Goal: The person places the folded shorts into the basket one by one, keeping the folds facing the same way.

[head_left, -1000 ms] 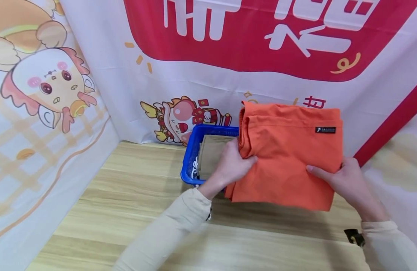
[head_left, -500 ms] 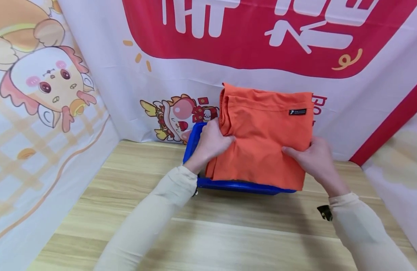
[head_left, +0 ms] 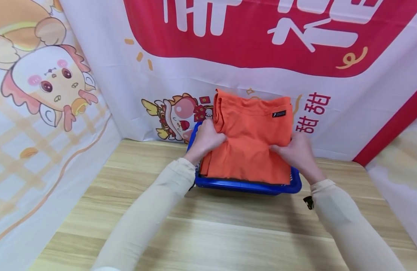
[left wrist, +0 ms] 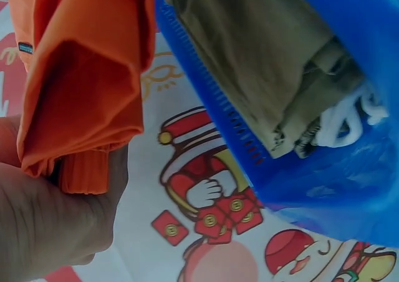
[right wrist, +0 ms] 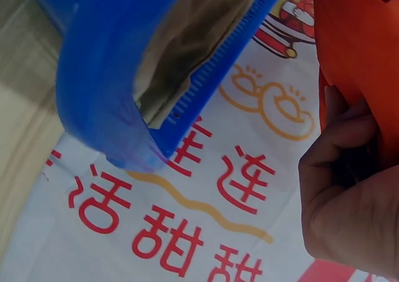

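Observation:
A folded orange garment (head_left: 249, 150) with a small black label hangs over the blue plastic basket (head_left: 242, 186). My left hand (head_left: 206, 138) grips its left side, thumb on the front face. At the opposite side my right hand (head_left: 296, 150) pinches the cloth, the thumb again in front and curled fingers behind. The left wrist view shows the garment's folded layers and a gathered, ribbed band beside the left hand. Inside the basket lies a folded khaki garment (left wrist: 249, 57) with a white cord (left wrist: 343, 123); in the head view the orange cloth hides it.
The basket stands on a wood-grain table (head_left: 229, 233), close to a printed white and red cloth backdrop (head_left: 181, 67). Another printed cloth wall (head_left: 42, 158) rises along the left. A red strip (head_left: 394, 124) runs down the right corner.
Both hands have carried the orange garment leftward from the basket's right side to over it. In the last half second it has shifted slightly further left, and its lower edge sits within the basket's outline.

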Demonstrator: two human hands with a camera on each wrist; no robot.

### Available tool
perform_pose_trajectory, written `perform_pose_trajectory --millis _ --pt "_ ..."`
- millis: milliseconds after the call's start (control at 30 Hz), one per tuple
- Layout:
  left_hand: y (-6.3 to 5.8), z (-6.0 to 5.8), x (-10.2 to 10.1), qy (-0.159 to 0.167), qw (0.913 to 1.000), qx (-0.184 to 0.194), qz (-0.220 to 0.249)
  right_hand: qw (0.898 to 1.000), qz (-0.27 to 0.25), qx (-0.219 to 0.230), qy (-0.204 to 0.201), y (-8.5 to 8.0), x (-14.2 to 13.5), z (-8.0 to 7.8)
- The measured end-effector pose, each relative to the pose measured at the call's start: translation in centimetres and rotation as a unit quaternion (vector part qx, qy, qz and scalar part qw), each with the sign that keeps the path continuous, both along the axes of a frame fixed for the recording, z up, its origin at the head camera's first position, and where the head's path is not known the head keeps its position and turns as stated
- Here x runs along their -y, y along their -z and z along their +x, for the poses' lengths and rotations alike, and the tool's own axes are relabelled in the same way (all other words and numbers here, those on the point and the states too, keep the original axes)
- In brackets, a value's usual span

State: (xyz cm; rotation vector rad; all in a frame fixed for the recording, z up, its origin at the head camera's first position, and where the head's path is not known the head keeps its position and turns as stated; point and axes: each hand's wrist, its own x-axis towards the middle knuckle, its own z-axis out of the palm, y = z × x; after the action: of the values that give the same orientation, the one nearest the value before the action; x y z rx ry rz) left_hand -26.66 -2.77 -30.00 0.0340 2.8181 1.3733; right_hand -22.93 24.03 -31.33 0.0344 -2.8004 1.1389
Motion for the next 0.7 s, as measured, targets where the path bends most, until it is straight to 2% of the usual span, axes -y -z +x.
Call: perform_pose_trajectory --millis 167,367,700 --pt "1.2 -0.9 0.1 0.008 0.9994 0.031 0.014 1.0 0.028 0.01 0.004 0.9 0.5 -1.0" --pt "2.5 -1.9 0.0 0.024 0.9975 0.061 0.028 0.996 0.049 0.069 0.016 1.9 0.6 -1.7" --pt "3.1 -2.6 0.0 0.037 0.9933 0.106 0.026 0.992 0.069 0.103 0.018 2.7 0.9 -2.5"
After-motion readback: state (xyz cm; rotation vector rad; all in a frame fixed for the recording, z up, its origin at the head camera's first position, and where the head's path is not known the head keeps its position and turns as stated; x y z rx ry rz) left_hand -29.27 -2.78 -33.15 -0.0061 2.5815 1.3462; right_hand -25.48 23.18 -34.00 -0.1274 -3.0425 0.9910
